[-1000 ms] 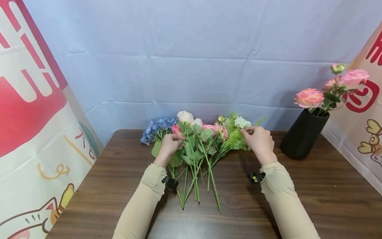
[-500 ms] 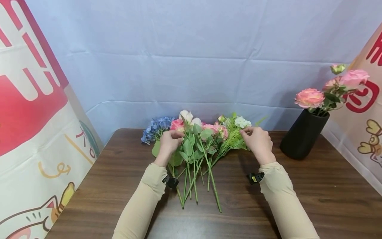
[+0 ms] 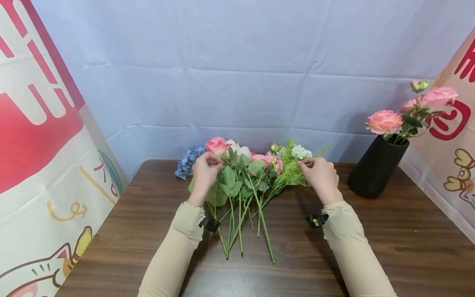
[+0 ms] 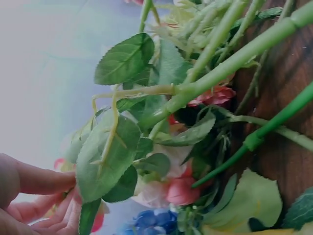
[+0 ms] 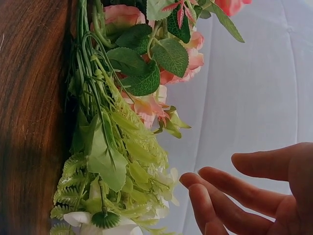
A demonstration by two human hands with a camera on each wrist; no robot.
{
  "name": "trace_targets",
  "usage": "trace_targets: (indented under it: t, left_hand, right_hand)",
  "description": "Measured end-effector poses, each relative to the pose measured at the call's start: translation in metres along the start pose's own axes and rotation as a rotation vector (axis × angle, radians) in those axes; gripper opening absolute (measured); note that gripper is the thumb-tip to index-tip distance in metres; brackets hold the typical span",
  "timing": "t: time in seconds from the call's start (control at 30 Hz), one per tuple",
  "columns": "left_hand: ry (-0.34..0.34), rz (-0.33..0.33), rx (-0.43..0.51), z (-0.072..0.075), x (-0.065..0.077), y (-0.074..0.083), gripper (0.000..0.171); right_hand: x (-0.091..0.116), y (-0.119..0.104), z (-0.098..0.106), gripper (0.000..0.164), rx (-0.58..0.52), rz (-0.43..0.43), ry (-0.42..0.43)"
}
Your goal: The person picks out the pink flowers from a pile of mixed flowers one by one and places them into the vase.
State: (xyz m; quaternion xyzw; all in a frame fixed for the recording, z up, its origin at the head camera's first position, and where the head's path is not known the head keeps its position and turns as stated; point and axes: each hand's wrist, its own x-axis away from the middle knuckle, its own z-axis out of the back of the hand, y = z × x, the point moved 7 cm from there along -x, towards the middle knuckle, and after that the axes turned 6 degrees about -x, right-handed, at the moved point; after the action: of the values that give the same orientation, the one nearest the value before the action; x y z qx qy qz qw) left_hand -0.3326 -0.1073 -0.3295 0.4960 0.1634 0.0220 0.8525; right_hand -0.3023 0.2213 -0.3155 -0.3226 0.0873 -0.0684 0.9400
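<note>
My left hand [image 3: 205, 172] is at the left side of a pile of flowers, thumb and fingertips pinching the stem of a pink rose [image 3: 217, 145] close under its bloom. Green leaves [image 4: 108, 155] of the stem hang in front of those fingertips in the left wrist view. A blue hydrangea [image 3: 189, 163] lies to the left of this hand, and white blooms [image 3: 239, 149] sit just right of it. My right hand [image 3: 322, 177] is beside the light green foliage [image 3: 290, 170] and the white flower cluster [image 3: 301, 152], its fingers [image 5: 227, 200] loosely bent and apart from the thumb, holding nothing.
At the right stands a black vase [image 3: 375, 169] with several pink flowers [image 3: 384, 122] in it. Bare green stems [image 3: 265, 231] point toward the front of the brown wooden table [image 3: 297, 264]. A pale blue cloth [image 3: 237, 90] hangs behind, with printed curtains [image 3: 41, 123] at the sides.
My left hand has shifted slightly left and up, and the pink rose has come with it, now partly over the blue hydrangea and white blooms. The right hand has barely moved.
</note>
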Motion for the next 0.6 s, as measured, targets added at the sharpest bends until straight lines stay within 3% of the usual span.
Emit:
trace_targets:
  t: [0.33, 0.6]
  left_hand:
    - [0.071, -0.025, 0.089, 0.023, 0.002, 0.013, 0.023]
    - [0.055, -0.005, 0.228, 0.032, 0.002, 0.018, 0.023]
  right_hand:
    - [0.001, -0.001, 0.004, 0.041, -0.012, 0.005, 0.013]
    - [0.005, -0.009, 0.008, 0.042, -0.010, 0.053, 0.031]
